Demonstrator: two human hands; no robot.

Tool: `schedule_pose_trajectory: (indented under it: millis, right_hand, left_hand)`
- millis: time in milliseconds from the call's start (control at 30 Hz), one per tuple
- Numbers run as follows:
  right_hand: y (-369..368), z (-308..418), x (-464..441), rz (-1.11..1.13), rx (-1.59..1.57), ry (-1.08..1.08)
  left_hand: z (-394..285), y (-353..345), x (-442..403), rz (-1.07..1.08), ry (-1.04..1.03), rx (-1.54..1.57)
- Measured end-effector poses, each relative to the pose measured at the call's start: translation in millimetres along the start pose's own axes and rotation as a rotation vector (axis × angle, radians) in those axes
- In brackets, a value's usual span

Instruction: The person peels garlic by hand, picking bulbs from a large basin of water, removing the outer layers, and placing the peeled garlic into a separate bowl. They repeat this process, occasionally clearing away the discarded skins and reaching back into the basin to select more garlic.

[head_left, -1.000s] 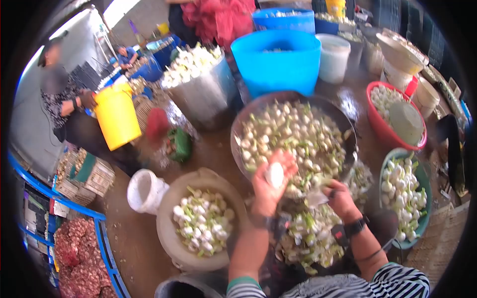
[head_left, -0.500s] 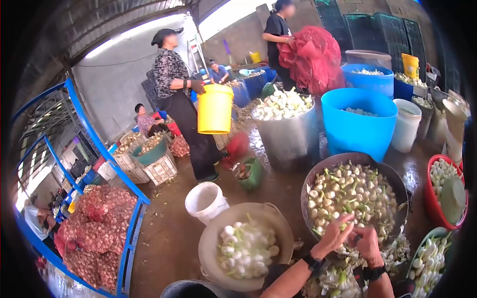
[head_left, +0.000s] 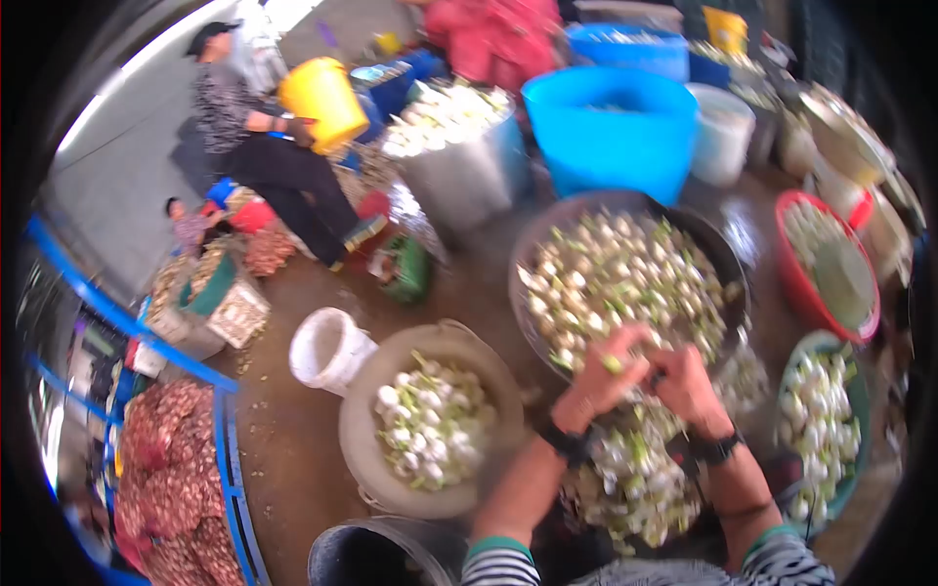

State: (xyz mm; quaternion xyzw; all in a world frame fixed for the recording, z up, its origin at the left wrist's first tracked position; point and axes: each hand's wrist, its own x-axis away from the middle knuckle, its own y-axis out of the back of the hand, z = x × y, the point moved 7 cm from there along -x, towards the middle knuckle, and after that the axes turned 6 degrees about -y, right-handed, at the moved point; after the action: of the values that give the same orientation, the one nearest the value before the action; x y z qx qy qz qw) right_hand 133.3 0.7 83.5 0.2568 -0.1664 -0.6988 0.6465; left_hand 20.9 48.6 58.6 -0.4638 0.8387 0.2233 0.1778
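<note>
My left hand (head_left: 608, 376) is closed, with the pale green stem of a garlic bulb (head_left: 613, 364) showing between its fingers. My right hand (head_left: 687, 386) is curled close beside it; something small and dark shows at its fingers, too blurred to name. Both hands are over the near rim of a wide dark pan (head_left: 524, 317) full of garlic bulbs (head_left: 625, 278) with stems. Below the hands lies a heap of pale peelings and trimmed stalks (head_left: 640, 479). To the left, a beige basin (head_left: 357, 430) holds peeled white garlic bulbs (head_left: 430, 415).
A green basin (head_left: 860, 439) of bulbs and a red tub (head_left: 787, 210) stand at right. Behind are a blue tub (head_left: 611, 137) and a metal drum (head_left: 459, 171). A white bucket (head_left: 327, 347) stands left. A person (head_left: 259, 127) carries a yellow bucket (head_left: 324, 103).
My view has tilted down and turned, so the surroundings sit higher and further left. My hands stay close together by the pan. The person with the yellow bucket has changed pose.
</note>
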Motion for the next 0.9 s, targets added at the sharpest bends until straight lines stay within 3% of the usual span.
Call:
schedule_pose_trajectory:
  millis: [33,100,167,233,367,433,533,633,733,767,800,900]
  right_hand:
    - [-2,0,0,-0.055,-0.003,0.019]
    - [-3,3,3,-0.185,0.094,0.085]
    - [-2,-1,3,-0.252,-0.095,0.006]
    - [-9,-9,1,-0.177,-0.378,-0.125]
    - [-27,-35,0,-0.071,-1.018,-0.304]
    - [-17,-31,5,0.016,-1.365,-0.155]
    - [-11,-51,23,0.086,-1.528,-0.051]
    - [-63,-128,61,0.432,-0.798,-0.612]
    - [-72,-138,75,0.343,0.650,-0.354]
    - [-63,-138,65,0.223,0.213,-0.392]
    - [-47,-129,51,0.093,-0.229,-0.424]
    - [-11,-50,10,-0.131,-0.728,-0.097]
  left_hand:
    - [6,1,-1,-0.027,0.112,0.119]
    - [10,10,-4,-0.155,-0.077,0.059]
    - [23,25,-2,-0.426,-0.013,-0.022]
    - [31,27,2,-0.441,0.362,0.085]
    - [50,9,10,-0.480,0.568,0.690]
    - [57,13,8,-0.528,0.566,0.892]
    - [64,17,7,-0.419,0.494,1.193]
    - [79,17,18,-0.518,0.554,1.165]
    - [76,13,19,-0.594,0.600,1.159]
    - [75,11,21,-0.608,0.611,1.155]
    - [72,7,21,-0.492,0.609,1.158]
    - [85,-5,27,-0.560,0.698,1.184]
